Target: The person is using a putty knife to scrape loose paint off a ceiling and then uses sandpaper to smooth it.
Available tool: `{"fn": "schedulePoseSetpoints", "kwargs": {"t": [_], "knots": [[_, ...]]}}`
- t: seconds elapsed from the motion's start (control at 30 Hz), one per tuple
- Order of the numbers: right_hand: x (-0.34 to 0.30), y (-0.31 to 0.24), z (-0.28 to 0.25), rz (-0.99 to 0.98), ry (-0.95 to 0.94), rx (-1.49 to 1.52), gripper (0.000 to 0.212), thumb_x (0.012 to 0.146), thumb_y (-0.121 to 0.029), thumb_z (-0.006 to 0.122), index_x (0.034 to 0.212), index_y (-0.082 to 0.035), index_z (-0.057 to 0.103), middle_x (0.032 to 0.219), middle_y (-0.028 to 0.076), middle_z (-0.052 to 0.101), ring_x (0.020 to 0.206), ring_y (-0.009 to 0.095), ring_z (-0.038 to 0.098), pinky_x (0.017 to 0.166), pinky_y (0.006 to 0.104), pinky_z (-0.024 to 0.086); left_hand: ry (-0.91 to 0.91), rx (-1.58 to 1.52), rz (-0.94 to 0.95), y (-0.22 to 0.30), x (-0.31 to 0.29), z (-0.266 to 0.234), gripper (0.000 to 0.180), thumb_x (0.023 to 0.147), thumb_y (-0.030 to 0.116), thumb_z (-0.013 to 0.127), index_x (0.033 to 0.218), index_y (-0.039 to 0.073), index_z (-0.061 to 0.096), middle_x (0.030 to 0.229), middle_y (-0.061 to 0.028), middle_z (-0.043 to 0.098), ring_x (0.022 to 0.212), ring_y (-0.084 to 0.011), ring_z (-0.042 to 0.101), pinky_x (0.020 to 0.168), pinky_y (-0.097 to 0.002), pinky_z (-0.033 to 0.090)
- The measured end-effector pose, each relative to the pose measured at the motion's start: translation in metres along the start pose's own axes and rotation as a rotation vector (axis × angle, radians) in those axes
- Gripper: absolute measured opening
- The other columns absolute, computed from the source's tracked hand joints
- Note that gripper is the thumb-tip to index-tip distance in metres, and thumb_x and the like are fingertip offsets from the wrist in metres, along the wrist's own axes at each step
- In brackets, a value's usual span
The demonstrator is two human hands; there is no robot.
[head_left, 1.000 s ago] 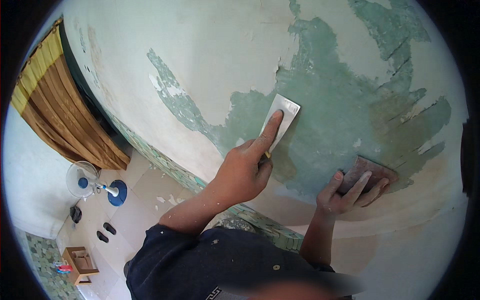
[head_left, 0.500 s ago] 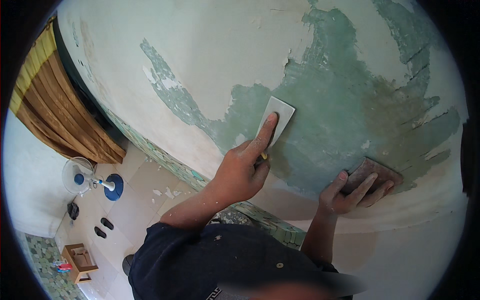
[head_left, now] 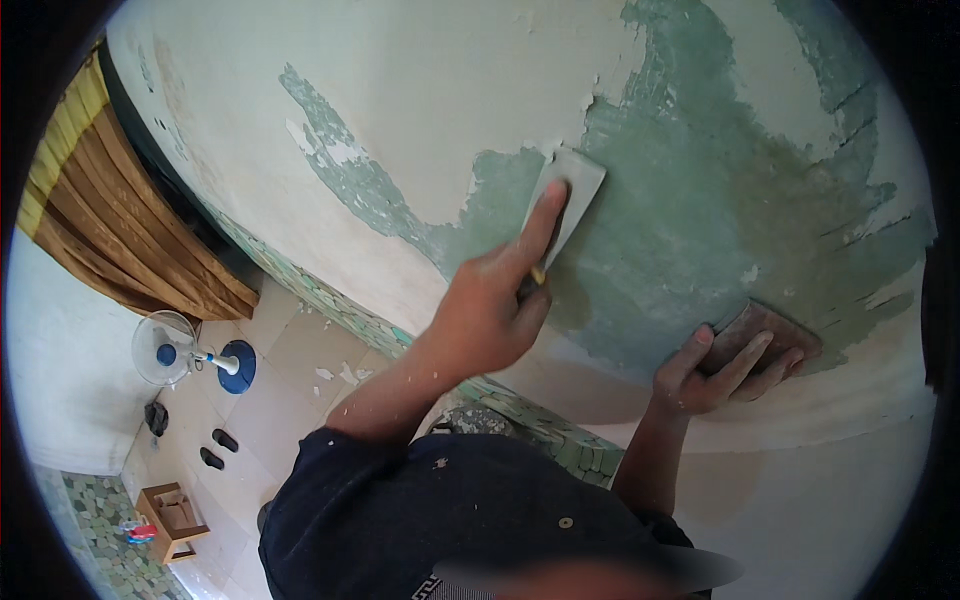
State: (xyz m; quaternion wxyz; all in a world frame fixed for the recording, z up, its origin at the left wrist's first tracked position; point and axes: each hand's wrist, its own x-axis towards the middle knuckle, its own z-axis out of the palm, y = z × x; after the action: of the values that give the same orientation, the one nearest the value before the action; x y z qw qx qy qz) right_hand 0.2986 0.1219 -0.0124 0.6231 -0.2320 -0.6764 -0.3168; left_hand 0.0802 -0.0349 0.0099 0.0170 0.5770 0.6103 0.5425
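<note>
My left hand [head_left: 490, 310] is closed round the handle of a scraper [head_left: 573, 195], its index finger stretched along the broad, pale blade. The blade's front edge meets the ragged border where the whitish paint layer ends and the green wall patch [head_left: 665, 210] begins. Lower on the right, my right hand [head_left: 715, 375] grips a flat, brownish rectangular plate [head_left: 760, 330] against the wall, thumb at its left edge and fingers spread over its face. Whether that plate has a handle is hidden. Small pale flecks cling to my left forearm.
Whitish paint [head_left: 430, 90] surrounds the green patch. A brown curtain [head_left: 150, 210] hangs at the left. Below it stand a blue-and-white fan [head_left: 235, 367], dark slippers [head_left: 225, 440] and a small wooden stool [head_left: 172, 520]. Paint chips [head_left: 348, 373] lie on the tiled floor.
The scraper has moved up to the paint border with my left hand, and its blade now touches the ragged edge. The view has shifted slightly; my right hand keeps its plate at the wall.
</note>
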Motion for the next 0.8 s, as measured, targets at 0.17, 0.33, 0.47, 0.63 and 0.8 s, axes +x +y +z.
{"fn": "schedulePoseSetpoints", "kwargs": {"t": [0.17, 0.33, 0.47, 0.63, 0.8], "knots": [[0.002, 0.000, 0.001, -0.006, 0.029, 0.020, 0.061, 0.099, -0.033, 0.064, 0.147, 0.001, 0.047, 0.160, 0.027, 0.025, 0.148, 0.048, 0.024, 0.117, 0.0642, 0.025, 0.003, 0.030, -0.013, 0.007, 0.000, -0.007, 0.089, 0.079, -0.010, 0.054, 0.160, 0.006, 0.021, 0.148, -0.0232, 0.050, 0.101, -0.0336, 0.071, 0.085, -0.0280, 0.051], [0.001, 0.000, 0.001, -0.007, 0.028, 0.011, 0.061, 0.099, -0.033, 0.065, 0.146, 0.001, 0.049, 0.159, 0.028, 0.026, 0.148, 0.047, 0.024, 0.117, 0.0638, 0.027, -0.003, 0.051, -0.034, -0.006, -0.018, -0.001, 0.090, 0.079, -0.009, 0.055, 0.161, 0.008, 0.021, 0.148, -0.0234, 0.050, 0.101, -0.0336, 0.071, 0.085, -0.0278, 0.051], [0.000, -0.001, 0.002, 0.001, 0.028, 0.011, 0.060, 0.098, -0.033, 0.065, 0.145, 0.002, 0.050, 0.159, 0.028, 0.027, 0.148, 0.047, 0.025, 0.116, 0.0639, 0.027, -0.032, 0.028, -0.117, 0.004, 0.002, -0.015, 0.091, 0.080, -0.009, 0.056, 0.161, 0.011, 0.021, 0.146, -0.0235, 0.053, 0.098, -0.0341, 0.072, 0.084, -0.0287, 0.051], [0.003, -0.004, 0.002, 0.032, 0.044, 0.007, 0.060, 0.098, -0.034, 0.065, 0.144, 0.002, 0.050, 0.158, 0.028, 0.030, 0.148, 0.046, 0.027, 0.117, 0.0629, 0.027, 0.001, 0.046, -0.008, 0.004, -0.002, -0.016, 0.090, 0.080, -0.008, 0.057, 0.161, 0.011, 0.023, 0.142, -0.0223, 0.056, 0.101, -0.0367, 0.071, 0.084, -0.0296, 0.052], [0.004, -0.003, 0.004, 0.025, 0.066, 0.022, 0.059, 0.097, -0.034, 0.066, 0.143, 0.001, 0.052, 0.157, 0.027, 0.031, 0.147, 0.045, 0.029, 0.117, 0.0631, 0.028, -0.034, 0.089, -0.037, -0.010, -0.009, -0.017, 0.091, 0.079, -0.008, 0.058, 0.161, 0.011, 0.022, 0.145, -0.0226, 0.054, 0.110, -0.0368, 0.068, 0.086, -0.0292, 0.051]]}}
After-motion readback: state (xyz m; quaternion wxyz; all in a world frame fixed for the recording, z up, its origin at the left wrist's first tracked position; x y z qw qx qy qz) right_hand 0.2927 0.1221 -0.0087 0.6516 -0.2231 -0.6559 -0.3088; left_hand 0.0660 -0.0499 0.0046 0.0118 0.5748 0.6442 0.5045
